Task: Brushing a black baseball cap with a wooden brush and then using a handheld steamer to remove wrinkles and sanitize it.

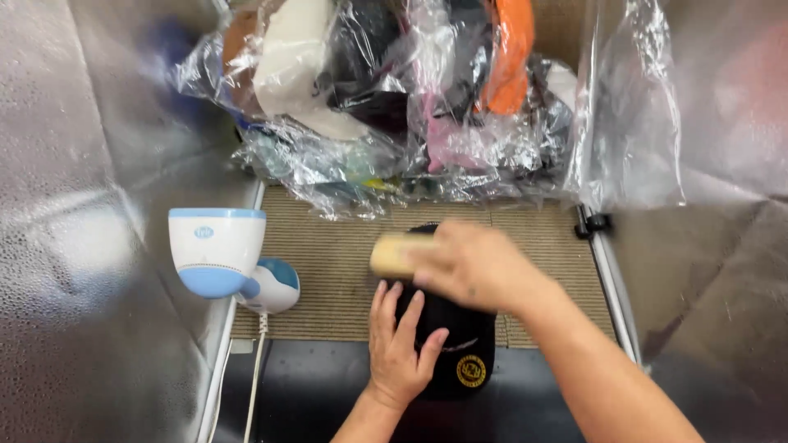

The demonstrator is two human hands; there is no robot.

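Black cap (447,349) pinned flat and brushed on ribbed mat (328,271).

Lying at mat's near edge, partly over dark front strip of surface (304,394), brim toward camera, round yellow sticker on it. Left hand (400,344) pressed open on cap's left side, fingers spread and pointing away. Right hand (472,267) closed around pale wooden brush (392,256), blurred, held over cap's far end. White and blue steamer (220,254) upright at mat's left edge, cord hanging down. Heap of caps in clear plastic bags (394,107) behind mat. Shiny foil walls (82,246) on both sides.
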